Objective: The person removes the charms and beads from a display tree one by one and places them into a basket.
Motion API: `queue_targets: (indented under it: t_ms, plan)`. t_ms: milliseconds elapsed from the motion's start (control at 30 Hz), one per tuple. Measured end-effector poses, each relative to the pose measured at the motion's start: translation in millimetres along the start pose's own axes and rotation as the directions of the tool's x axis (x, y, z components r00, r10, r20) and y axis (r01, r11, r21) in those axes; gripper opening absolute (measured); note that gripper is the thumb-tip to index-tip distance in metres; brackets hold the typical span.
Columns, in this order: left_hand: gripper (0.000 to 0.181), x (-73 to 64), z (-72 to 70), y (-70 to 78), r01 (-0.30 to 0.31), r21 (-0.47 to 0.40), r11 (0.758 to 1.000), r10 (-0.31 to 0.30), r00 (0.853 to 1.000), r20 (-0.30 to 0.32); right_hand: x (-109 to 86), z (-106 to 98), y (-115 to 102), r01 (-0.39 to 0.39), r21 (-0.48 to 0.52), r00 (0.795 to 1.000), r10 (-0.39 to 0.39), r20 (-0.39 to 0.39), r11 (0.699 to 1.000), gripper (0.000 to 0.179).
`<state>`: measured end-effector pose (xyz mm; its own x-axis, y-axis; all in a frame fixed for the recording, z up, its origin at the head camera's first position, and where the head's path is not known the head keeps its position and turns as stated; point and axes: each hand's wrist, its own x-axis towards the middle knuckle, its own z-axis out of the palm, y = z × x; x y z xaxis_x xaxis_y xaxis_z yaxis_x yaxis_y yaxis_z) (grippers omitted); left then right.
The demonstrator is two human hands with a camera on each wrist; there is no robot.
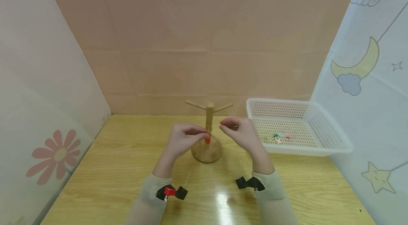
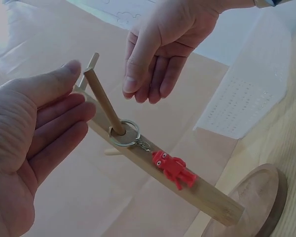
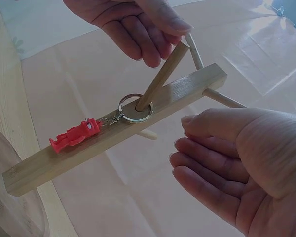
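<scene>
A red figure keychain (image 2: 172, 168) hangs on the wooden stand (image 1: 209, 113). Its metal ring (image 3: 120, 107) loops round the base of a front peg (image 3: 163, 76), and the figure lies along the post. My left hand (image 1: 183, 139), its fingers loosely bent with nothing between them, is beside that peg's tip. On the post's other side, my right hand (image 1: 241, 133) hovers apart from the stand, its fingers relaxed and holding nothing.
A white perforated basket (image 1: 328, 125) stands at the back right of the wooden table (image 1: 134, 161). Several small trinkets, among them a green one (image 1: 276, 135) and a red one (image 1: 287, 138), lie inside. More pegs stick out from the post's top.
</scene>
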<state>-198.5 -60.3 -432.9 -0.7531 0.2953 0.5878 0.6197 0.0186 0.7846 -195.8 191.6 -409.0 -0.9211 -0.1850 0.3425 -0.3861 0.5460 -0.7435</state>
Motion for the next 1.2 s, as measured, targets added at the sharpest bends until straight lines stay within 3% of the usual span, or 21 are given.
queue_targets:
  t_ms: [133, 200, 300, 367, 467, 600, 700, 900, 1200]
  plan:
    - [0.008, 1.9, -3.5, 1.0, 0.007, 0.034, 0.999, -0.002, 0.987, -0.159, -0.7, 3, -1, -0.009, 0.006, 1.0, 0.009, 0.013, 1.0, 0.014]
    - [0.009, 3.8, -5.6, 1.9, 0.024, 0.043, 0.999, -0.012, 0.962, -0.272, -0.8, 5, -2, -0.004, 0.01, 1.0, 0.004, 0.025, 1.0, 0.014]
    - [0.016, 8.1, -8.2, 2.8, 0.049, 0.017, 0.999, -0.037, 0.909, -0.415, -0.6, 8, -3, 0.0, 0.011, 0.999, 0.0, 0.045, 1.0, 0.015]
    - [0.022, 12.0, -8.7, 3.2, 0.057, -0.032, 0.998, -0.066, 0.88, -0.471, -0.5, 9, -4, 0.004, 0.003, 0.999, -0.005, 0.054, 1.0, 0.016]
    - [0.031, 18.6, -6.2, 5.7, 0.052, -0.132, 0.99, -0.112, 0.859, -0.499, -0.1, 12, -3, 0.004, -0.005, 0.998, -0.004, 0.058, 1.0, 0.015]
    - [0.038, 26.3, -1.3, 10.7, 0.061, -0.224, 0.973, -0.169, 0.846, -0.505, 0.5, 15, -2, 0.012, -0.015, 0.998, -0.011, 0.056, 1.0, 0.012]
    - [0.039, 31.0, -0.7, 13.6, 0.075, -0.243, 0.967, -0.193, 0.838, -0.51, 1.1, 18, -1, 0.018, -0.031, 0.998, -0.016, 0.056, 0.999, 0.011]
    - [0.026, 38.6, -2.9, 14.7, 0.043, -0.244, 0.969, -0.167, 0.843, -0.511, 1.8, 22, 2, 0.033, -0.058, 0.997, -0.029, 0.065, 0.998, 0.011]
    - [0.008, 47.7, -6.2, 17.4, -0.013, -0.367, 0.93, -0.184, 0.848, -0.497, 3.6, 25, 6, 0.043, -0.07, 0.998, -0.04, 0.047, 0.997, 0.009]
